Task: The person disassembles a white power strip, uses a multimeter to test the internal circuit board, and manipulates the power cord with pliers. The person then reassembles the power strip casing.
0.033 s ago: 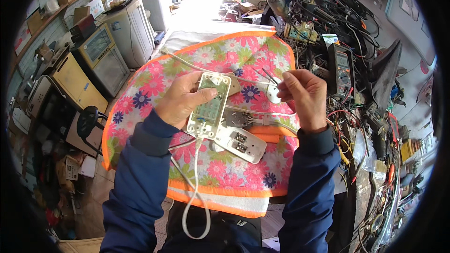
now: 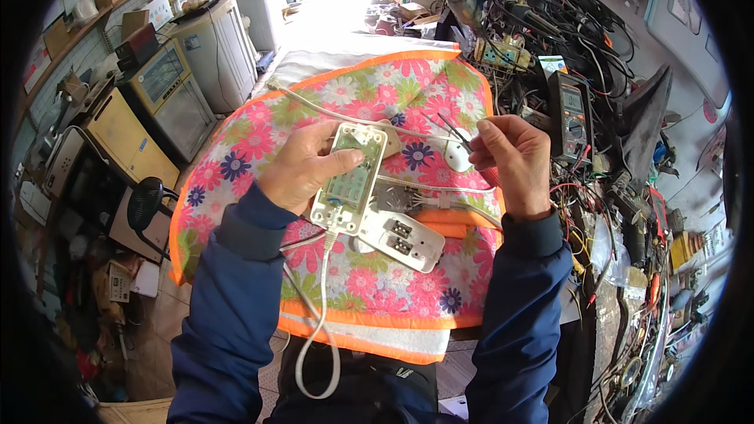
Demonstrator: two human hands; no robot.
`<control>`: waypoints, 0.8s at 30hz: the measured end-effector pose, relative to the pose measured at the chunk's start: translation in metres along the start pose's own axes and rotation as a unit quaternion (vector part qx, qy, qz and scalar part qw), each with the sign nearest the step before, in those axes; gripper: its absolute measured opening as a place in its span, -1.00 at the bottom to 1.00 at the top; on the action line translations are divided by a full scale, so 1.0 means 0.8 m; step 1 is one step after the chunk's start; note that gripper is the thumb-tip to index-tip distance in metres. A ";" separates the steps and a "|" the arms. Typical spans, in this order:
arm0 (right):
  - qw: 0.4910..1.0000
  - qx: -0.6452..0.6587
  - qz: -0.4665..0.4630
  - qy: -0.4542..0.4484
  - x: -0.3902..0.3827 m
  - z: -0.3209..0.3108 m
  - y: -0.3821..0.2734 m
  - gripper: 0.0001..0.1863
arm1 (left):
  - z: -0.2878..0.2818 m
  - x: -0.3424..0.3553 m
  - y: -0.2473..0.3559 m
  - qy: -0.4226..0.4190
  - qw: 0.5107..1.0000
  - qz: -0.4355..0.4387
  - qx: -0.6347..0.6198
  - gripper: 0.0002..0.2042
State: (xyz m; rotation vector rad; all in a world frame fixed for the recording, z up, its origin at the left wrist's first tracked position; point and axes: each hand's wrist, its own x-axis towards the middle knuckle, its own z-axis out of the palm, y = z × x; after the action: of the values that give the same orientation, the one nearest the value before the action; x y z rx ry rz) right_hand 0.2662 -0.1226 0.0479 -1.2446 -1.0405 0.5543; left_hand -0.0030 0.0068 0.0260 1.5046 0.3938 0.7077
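Note:
My left hand point(image 2: 302, 169) grips an opened white plastic housing point(image 2: 366, 198) with a green circuit board point(image 2: 346, 186) inside, the thumb resting on the board. A white cable point(image 2: 323, 267) leaves its lower end and hangs in a loop. To the right, my right hand point(image 2: 514, 161) pinches two thin dark prongs point(image 2: 453, 130), tips pointing up and left, clear of the board. Something red shows under its palm; whether the prongs are meter probes cannot be made out. Below the housing lies a white cover point(image 2: 408, 242) with black sockets.
A flowered cloth with orange edging point(image 2: 377, 286) covers the work surface. On it are a white round plug point(image 2: 458, 155) and a grey piece with wires point(image 2: 399, 197). At right stand a multimeter point(image 2: 573, 118) and heaped cables point(image 2: 550, 23). Appliances point(image 2: 169, 86) line the left.
The hanging cable loop has swung slightly left. My right hand has shifted slightly right with the prongs; my left hand keeps its hold on the housing.

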 end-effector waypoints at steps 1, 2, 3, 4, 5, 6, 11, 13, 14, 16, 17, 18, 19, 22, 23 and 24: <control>1.000 -0.014 0.007 0.007 -0.001 -0.007 -0.002 -0.78 | 0.000 0.000 0.002 -0.017 1.000 -0.001 0.019 -0.61; 0.999 -0.034 0.016 0.005 -0.005 -0.012 -0.008 -0.81 | 0.002 0.000 0.005 -0.035 0.999 -0.001 0.039 -0.60; 0.998 -0.052 0.024 -0.023 -0.009 -0.017 -0.006 -0.82 | 0.001 -0.001 0.004 -0.051 0.997 -0.004 0.058 -0.60; 0.996 -0.070 0.031 -0.051 -0.012 -0.023 -0.004 -0.84 | 0.000 0.000 0.004 -0.062 0.997 -0.012 0.054 -0.55; 0.992 -0.087 0.039 -0.079 -0.016 -0.028 -0.002 -0.85 | -0.002 0.000 0.003 -0.070 0.995 -0.023 0.074 -0.54; 0.988 -0.093 0.030 -0.119 -0.019 -0.032 0.007 -0.88 | -0.006 -0.002 0.005 -0.078 0.992 -0.032 0.096 -0.53; 0.901 -0.373 -0.136 -0.175 -0.051 -0.012 0.026 -0.70 | -0.003 -0.016 0.014 -0.094 0.986 -0.051 0.128 -0.52; 0.877 -0.398 -0.213 -0.162 -0.052 -0.011 0.036 -0.74 | 0.002 -0.015 0.021 -0.101 0.978 -0.097 0.157 -0.50; 0.877 -0.397 -0.218 -0.158 -0.053 -0.012 0.040 -0.75 | 0.004 -0.015 0.023 -0.105 0.972 -0.120 0.171 -0.49; 0.878 -0.394 -0.227 -0.152 -0.053 -0.012 0.047 -0.76 | 0.005 -0.014 0.021 -0.097 0.968 -0.105 0.207 -0.49; 0.884 -0.392 -0.211 -0.145 -0.053 -0.011 0.045 -0.77 | 0.006 -0.014 0.020 -0.094 0.965 -0.096 0.224 -0.49; 0.890 -0.390 -0.195 -0.138 -0.055 -0.009 0.042 -0.79 | 0.007 -0.014 0.019 -0.084 0.957 -0.093 0.261 -0.49; 0.895 -0.388 -0.178 -0.130 -0.056 -0.007 0.038 -0.80 | 0.009 -0.015 0.020 -0.074 0.948 -0.088 0.297 -0.49; 0.926 -0.317 -0.178 -0.106 -0.059 0.001 0.028 -0.82 | 0.017 -0.018 0.022 -0.045 0.926 -0.090 0.365 -0.49; 0.921 -0.313 -0.215 -0.091 -0.060 0.001 0.030 -0.83 | 0.021 -0.019 0.025 -0.036 0.919 -0.092 0.382 -0.48; 0.913 -0.324 -0.230 -0.092 -0.062 0.000 0.029 -0.81 | 0.027 -0.018 0.034 -0.040 0.914 -0.086 0.395 -0.48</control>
State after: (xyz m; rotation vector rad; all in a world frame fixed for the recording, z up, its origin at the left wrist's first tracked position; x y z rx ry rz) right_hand 0.2480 -0.1567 0.0095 -1.4589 -1.7048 -0.0637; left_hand -0.0050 -0.0213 0.0512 2.2142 0.8019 0.3438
